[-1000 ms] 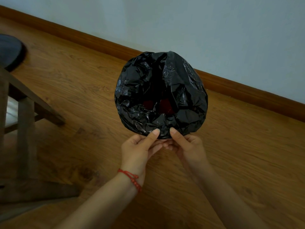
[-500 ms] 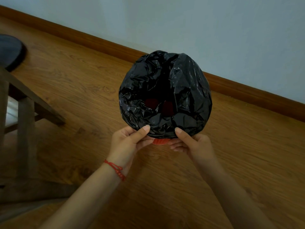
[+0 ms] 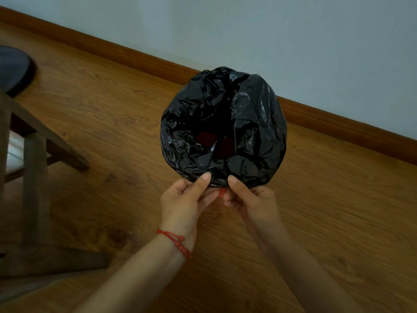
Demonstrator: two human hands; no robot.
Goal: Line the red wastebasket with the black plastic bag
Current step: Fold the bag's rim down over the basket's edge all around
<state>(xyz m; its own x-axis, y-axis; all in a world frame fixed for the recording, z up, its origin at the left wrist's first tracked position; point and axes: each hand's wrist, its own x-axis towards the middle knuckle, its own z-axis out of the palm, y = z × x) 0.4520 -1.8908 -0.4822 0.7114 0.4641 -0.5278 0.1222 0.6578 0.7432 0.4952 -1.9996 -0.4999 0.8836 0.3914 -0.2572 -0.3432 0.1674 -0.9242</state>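
The black plastic bag (image 3: 255, 123) is draped over the whole round top of the red wastebasket, crumpled and sunk into the middle. Of the wastebasket only a sliver of red side (image 3: 222, 192) peeks out below the near rim, and dull red shows through the bag's centre. My left hand (image 3: 185, 199) pinches the bag's near edge with its thumb on top. My right hand (image 3: 250, 199) pinches the same edge just to the right, thumb on top, fingers curled under the rim. A red bead bracelet sits on my left wrist.
The wastebasket stands on a wooden floor (image 3: 338, 199) close to a brown baseboard (image 3: 338, 123) and a pale wall. A dark wooden furniture frame (image 3: 33, 168) stands at the left, with a dark round object (image 3: 13, 68) at the far left edge.
My two hands, spread apart along the near rim half a second ago, have come back close together at the bag's near edge. The bag still covers the basket.
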